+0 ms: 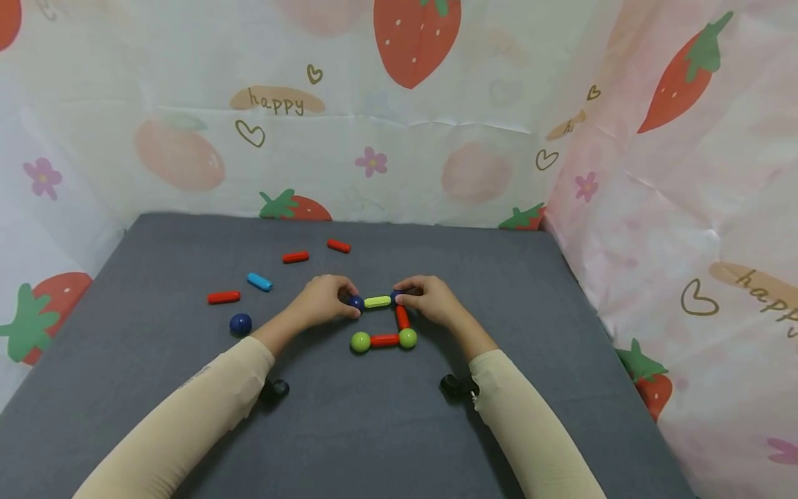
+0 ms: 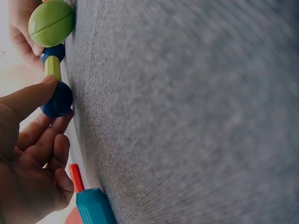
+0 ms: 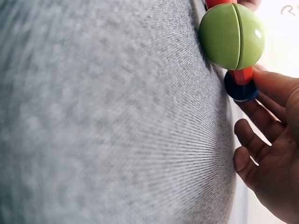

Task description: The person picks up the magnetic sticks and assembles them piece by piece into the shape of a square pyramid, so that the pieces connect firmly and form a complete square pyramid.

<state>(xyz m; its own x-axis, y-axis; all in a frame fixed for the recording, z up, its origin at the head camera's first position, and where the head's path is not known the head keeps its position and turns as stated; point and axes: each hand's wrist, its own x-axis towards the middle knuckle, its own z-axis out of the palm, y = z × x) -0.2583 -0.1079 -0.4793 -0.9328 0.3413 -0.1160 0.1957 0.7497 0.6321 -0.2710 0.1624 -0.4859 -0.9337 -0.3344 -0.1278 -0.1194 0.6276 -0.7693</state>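
Between the hands lies a yellow-green rod (image 1: 377, 302) with a dark blue ball at each end. My left hand (image 1: 325, 298) pinches the left blue ball (image 2: 60, 100) between thumb and fingers. The right blue ball (image 3: 240, 88) is pinched by my right hand (image 1: 430, 298). From that ball a red rod (image 1: 402, 317) runs toward me to a green ball (image 1: 408, 338). Another red rod (image 1: 384, 340) links it to a second green ball (image 1: 360, 342) on the left. No rod joins the left blue ball to the left green ball.
Loose on the grey table (image 1: 368, 430) are a dark blue ball (image 1: 240, 324), a light blue rod (image 1: 259, 281) and three red rods, the nearest red rod (image 1: 224, 297) at left. Printed cloth (image 1: 386, 118) rises behind the table and along its sides.
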